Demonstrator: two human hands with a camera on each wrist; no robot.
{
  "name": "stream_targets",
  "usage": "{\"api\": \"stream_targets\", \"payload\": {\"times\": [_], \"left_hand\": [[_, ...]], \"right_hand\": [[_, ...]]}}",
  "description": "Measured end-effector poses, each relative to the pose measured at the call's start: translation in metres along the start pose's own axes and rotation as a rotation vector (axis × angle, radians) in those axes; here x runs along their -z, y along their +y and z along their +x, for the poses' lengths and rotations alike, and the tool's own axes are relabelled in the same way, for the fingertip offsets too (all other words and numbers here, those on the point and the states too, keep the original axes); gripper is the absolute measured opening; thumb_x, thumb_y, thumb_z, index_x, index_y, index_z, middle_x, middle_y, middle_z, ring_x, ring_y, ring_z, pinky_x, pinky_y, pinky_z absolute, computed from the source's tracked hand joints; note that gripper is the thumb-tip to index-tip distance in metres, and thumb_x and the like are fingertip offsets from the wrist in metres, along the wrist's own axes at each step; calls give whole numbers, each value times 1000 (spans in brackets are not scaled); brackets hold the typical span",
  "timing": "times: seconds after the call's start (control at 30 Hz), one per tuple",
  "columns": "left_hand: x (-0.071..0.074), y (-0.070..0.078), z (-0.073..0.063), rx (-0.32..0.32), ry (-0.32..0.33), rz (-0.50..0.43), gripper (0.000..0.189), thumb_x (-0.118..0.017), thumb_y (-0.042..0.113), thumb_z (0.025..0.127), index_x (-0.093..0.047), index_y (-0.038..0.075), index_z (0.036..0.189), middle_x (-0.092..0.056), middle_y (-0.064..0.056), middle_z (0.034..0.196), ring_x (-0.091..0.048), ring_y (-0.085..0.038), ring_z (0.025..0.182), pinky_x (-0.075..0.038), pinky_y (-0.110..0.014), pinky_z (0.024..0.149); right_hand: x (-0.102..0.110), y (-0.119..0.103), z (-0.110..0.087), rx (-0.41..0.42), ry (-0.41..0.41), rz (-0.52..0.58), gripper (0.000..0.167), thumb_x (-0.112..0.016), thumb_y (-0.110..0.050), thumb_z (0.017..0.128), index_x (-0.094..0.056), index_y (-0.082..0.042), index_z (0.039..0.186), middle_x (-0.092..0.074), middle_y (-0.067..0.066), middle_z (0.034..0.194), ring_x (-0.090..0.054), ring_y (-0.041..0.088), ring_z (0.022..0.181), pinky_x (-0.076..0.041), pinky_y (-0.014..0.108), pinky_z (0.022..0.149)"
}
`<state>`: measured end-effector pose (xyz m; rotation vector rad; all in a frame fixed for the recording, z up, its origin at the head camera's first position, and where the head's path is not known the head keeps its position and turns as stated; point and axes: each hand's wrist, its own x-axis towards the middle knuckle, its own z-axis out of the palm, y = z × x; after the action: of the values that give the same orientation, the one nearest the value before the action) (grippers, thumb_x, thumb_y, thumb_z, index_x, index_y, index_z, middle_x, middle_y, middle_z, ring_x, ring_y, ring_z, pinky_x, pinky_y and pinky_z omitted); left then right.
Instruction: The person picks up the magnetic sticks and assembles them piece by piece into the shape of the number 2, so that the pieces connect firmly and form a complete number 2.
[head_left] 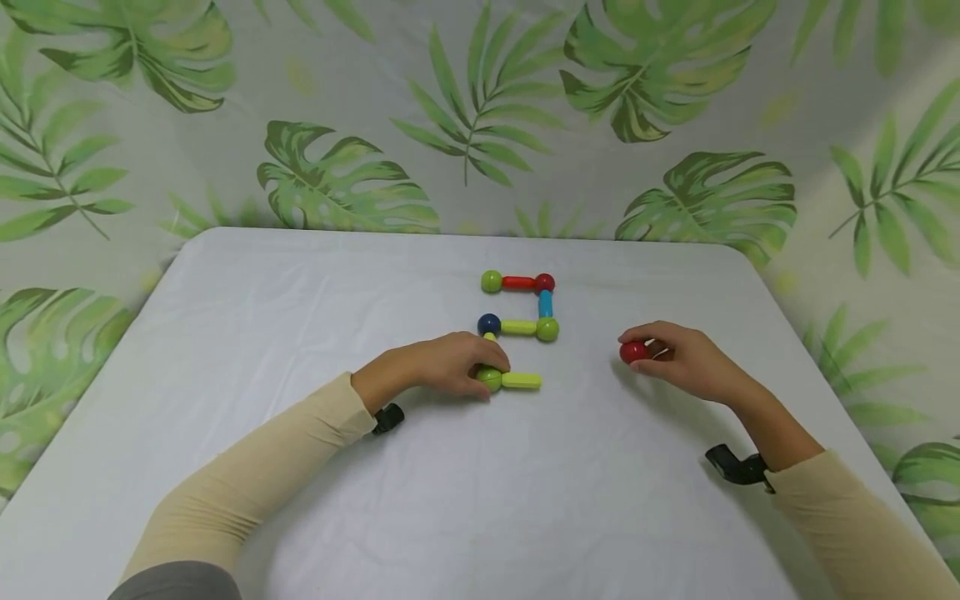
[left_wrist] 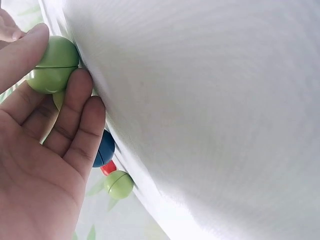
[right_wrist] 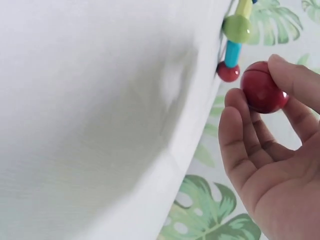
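Note:
My left hand (head_left: 457,363) pinches a green ball (head_left: 490,380) at the near end of a chain of balls and rods on the table. From that ball a yellow-green rod (head_left: 522,381) points right. Partly under my fingers, a short yellow rod leads up to a dark blue ball (head_left: 489,324). The chain goes on through a yellow rod (head_left: 518,327), a green ball (head_left: 547,329), a blue rod (head_left: 545,305), a red ball (head_left: 544,283), a red rod (head_left: 518,282) and another green ball (head_left: 491,282). Apart from the chain, my right hand (head_left: 693,362) holds a loose red ball (right_wrist: 262,88) between thumb and fingers.
A white cloth covers the table (head_left: 420,500). Behind it hangs a leaf-patterned cloth (head_left: 480,108). Small black cameras (head_left: 388,418) are strapped at both wrists.

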<state>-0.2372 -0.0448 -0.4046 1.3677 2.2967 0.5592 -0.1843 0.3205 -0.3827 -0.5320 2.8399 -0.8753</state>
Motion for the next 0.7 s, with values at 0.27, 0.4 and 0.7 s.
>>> {"api": "stream_targets", "payload": {"times": [0.27,0.4,0.7], "left_hand": [[-1,0,0,5,-4,-2,36,-72,17,91,-67,10,125,-66,-5,131,-59,-18,119,-46,-34,109],[-2,1,0,2,1,-4,36,-72,18,91,-67,10,125,-66,-5,131,-58,-17,119,-45,-34,109],[0,0,0,-35,16,18,34,-72,17,90,-68,9,123,-67,-6,129,-60,-18,118,-47,-35,107]], "right_hand": [[-7,-2,-8,-50,-20,39,38,-73,-13,89,-63,-12,126,-68,13,116,-64,18,94,-52,20,73],[-13,-2,-8,-9,-19,37,37,-73,-8,88,-64,-12,124,-68,11,115,-64,14,91,-52,20,75],[-26,-6,-4,22,-44,13,37,-73,-4,87,-65,-11,122,-66,10,118,-64,22,98,-53,18,80]]}}
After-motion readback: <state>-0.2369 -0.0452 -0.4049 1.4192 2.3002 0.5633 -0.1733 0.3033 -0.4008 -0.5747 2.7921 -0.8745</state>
